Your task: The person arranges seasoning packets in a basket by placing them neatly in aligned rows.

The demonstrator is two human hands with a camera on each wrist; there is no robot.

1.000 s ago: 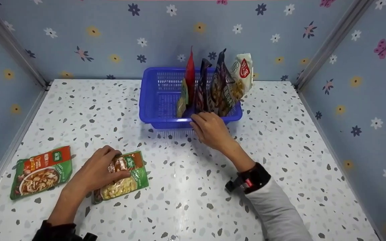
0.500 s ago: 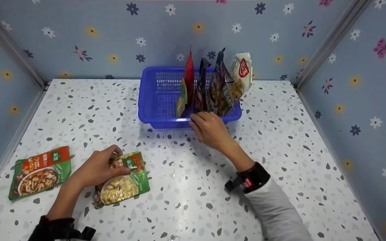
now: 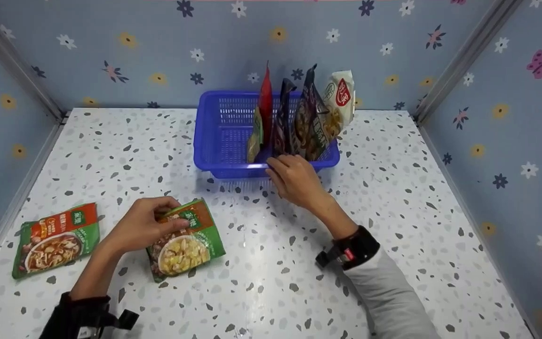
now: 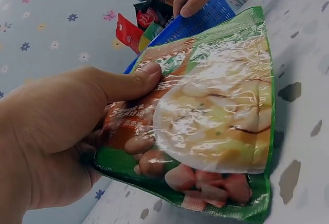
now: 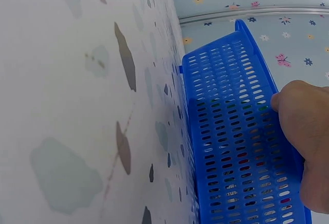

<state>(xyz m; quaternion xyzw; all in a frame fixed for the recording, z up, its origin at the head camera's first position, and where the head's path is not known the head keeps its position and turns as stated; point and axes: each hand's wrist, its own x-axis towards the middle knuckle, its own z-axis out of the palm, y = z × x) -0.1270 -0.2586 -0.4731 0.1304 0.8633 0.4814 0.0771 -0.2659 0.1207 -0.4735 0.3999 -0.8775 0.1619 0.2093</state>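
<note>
Green, glossy film: grips the brown-topped packet [image 3: 184, 252] by its upper left part with the left hand [image 3: 141, 226], thumb across the printed face and fingers behind. Holds it tilted over the white speckled table [image 3: 261, 245], on the near side of the blue basket [image 3: 228, 168] and well apart from it; cannot tell contact with the surface beneath. Clasps the basket's near rim with the right hand [image 3: 297, 182], fingers curled over the edge. Inside, upright or leaning and bunched toward the right: a small yellow-green packet [image 3: 254, 141], a red packet [image 3: 266, 108], dark packets [image 3: 305, 117] and, at the far right end, a white packet [image 3: 343, 106]. Flat on the table, just beside the left forearm: a red-and-green packet [image 3: 57, 240]. Around the right forearm, a black wrist strap [image 3: 358, 247] and a grey sleeve [image 3: 393, 296]; behind, blue-grey walls [image 3: 134, 61] patterned with flowers.
</note>
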